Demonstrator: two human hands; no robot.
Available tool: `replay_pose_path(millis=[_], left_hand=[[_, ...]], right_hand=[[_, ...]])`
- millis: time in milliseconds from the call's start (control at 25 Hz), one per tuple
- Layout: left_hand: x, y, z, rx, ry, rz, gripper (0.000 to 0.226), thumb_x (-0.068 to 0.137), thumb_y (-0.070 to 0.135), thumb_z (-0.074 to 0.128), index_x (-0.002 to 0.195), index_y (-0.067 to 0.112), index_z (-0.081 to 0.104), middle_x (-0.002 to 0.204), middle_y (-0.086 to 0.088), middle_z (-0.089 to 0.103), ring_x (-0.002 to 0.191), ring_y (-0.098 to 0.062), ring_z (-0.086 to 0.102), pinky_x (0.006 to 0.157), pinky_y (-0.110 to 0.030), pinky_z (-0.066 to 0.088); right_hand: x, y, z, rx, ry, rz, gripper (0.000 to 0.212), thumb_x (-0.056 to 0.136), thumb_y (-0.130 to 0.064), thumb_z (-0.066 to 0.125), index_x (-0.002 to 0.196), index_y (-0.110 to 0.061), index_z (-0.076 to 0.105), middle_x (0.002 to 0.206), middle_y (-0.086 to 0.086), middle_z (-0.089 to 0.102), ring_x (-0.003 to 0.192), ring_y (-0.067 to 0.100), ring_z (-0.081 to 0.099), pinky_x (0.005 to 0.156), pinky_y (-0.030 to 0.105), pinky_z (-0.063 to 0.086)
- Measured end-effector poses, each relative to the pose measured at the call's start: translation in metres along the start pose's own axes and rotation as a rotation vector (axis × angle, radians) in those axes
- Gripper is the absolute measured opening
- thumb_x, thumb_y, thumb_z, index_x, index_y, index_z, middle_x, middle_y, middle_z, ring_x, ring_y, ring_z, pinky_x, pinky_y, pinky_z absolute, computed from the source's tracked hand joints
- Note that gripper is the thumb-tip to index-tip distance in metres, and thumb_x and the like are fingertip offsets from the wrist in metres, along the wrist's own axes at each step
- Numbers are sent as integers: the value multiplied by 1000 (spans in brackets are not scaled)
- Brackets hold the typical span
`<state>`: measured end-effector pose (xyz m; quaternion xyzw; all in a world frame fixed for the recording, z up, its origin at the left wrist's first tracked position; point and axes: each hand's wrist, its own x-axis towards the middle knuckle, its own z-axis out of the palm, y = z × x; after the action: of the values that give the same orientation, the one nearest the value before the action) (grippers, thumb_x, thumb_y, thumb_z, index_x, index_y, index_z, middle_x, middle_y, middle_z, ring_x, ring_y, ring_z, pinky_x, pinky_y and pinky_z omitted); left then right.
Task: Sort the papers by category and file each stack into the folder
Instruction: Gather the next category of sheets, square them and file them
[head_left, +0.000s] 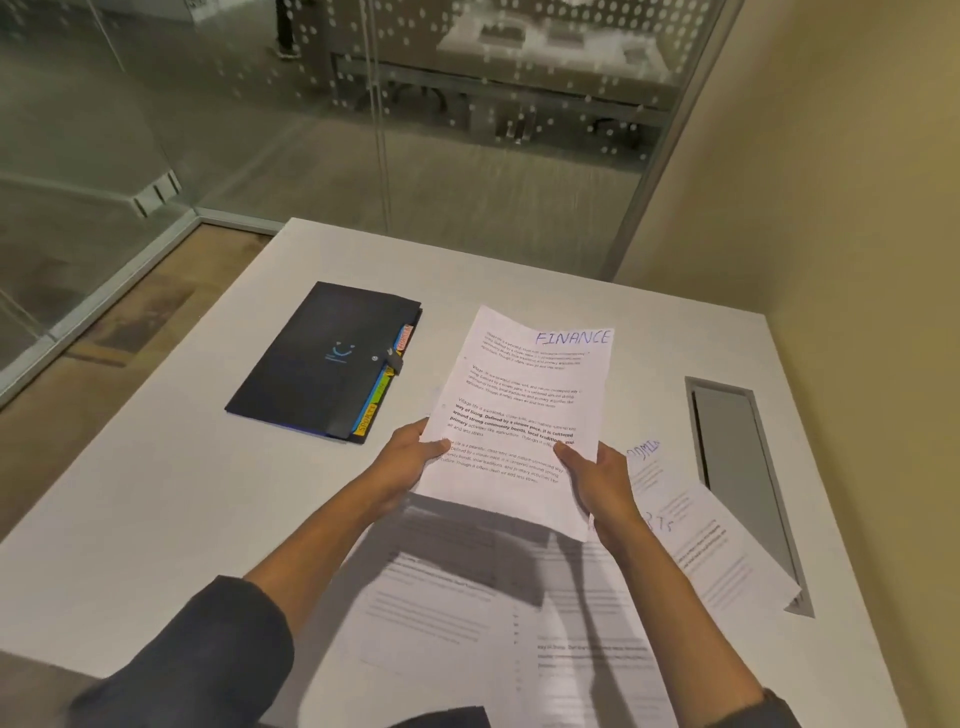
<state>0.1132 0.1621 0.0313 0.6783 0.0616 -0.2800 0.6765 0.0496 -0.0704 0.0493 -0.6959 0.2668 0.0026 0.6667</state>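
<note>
Black folder (332, 358) shut w/ tabs; hands (506, 467) hold FINANCE sheet (524, 410)

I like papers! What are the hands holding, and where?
Both hands, left and right, hold the FINANCE paper by its lower side edges.

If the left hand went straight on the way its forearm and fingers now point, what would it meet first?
The left hand, gripping the FINANCE sheet by its lower left edge, points up and to the right in the picture. Beyond the sheet it holds, only bare table shows along that line, so the way looks free, though depth is hard to judge.
</note>
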Motion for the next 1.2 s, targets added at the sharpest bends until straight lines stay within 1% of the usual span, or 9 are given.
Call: replay_pose_path(millis=[120,240,320,440,600,800,920,1040,1200], left_hand=[[20,-11,-38,-22,33,-115,33,90,33,65,118,15,61,120,-1,67,105,-20,65,96,-39,48],[35,-9,-66,-58,212,-113,23,97,30,54,99,8,61,95,-8,64,79,-20,59,68,-28,45],[47,-11,-88,135,371,-57,17,97,25,54,98,10,62,92,-6,63,81,-21,59,63,-26,46],[68,-21,-123,643,476,43,15,91,25,60,103,15,63,100,-1,66,96,-23,62,84,-35,50],[103,-22,-143,985,502,112,31,89,23,63,119,15,57,117,-6,60,111,-26,56,97,-44,36],[146,-17,-152,1203,443,140,39,89,33,58,125,19,52,131,-10,49,127,-27,40,106,-48,26],[162,-14,-152,1375,427,-6,68,88,51,56,142,17,34,151,-18,29,143,-36,19,112,-60,11],[174,-8,-150,1397,389,-178,96,83,63,56,152,12,12,158,-22,9,146,-43,1,110,-67,-1],[182,-2,-152,1266,341,-286,109,79,60,65,153,13,0,158,-24,-5,144,-46,-6,111,-66,12]], right_hand=[[0,5,35,-46,38,-32,24,94,-16,64,118,-13,66,106,-4,71,98,13,66,75,18,47],[8,15,58,-94,60,-30,29,95,-16,63,123,-10,66,108,1,72,100,17,67,70,15,47],[11,19,67,-110,67,-23,29,95,-17,63,122,-10,66,108,2,73,100,18,68,77,22,51],[17,22,76,-113,83,-5,27,95,-18,64,120,-10,67,109,2,72,100,18,68,84,28,51],[25,22,84,-108,88,10,27,94,-18,64,120,-12,67,108,-1,73,101,15,68,91,31,52],[38,24,90,-87,80,23,23,94,-18,64,117,-15,68,107,-5,73,101,11,68,92,31,51],[45,25,91,-74,69,26,18,94,-16,64,111,-20,69,104,-5,74,100,11,69,89,27,51],[55,28,91,-79,64,21,21,94,-15,64,115,-15,70,105,-5,74,101,10,69,88,25,51],[68,32,92,-70,44,27,25,94,-15,64,119,-11,68,106,-7,73,100,6,68,88,22,51]])
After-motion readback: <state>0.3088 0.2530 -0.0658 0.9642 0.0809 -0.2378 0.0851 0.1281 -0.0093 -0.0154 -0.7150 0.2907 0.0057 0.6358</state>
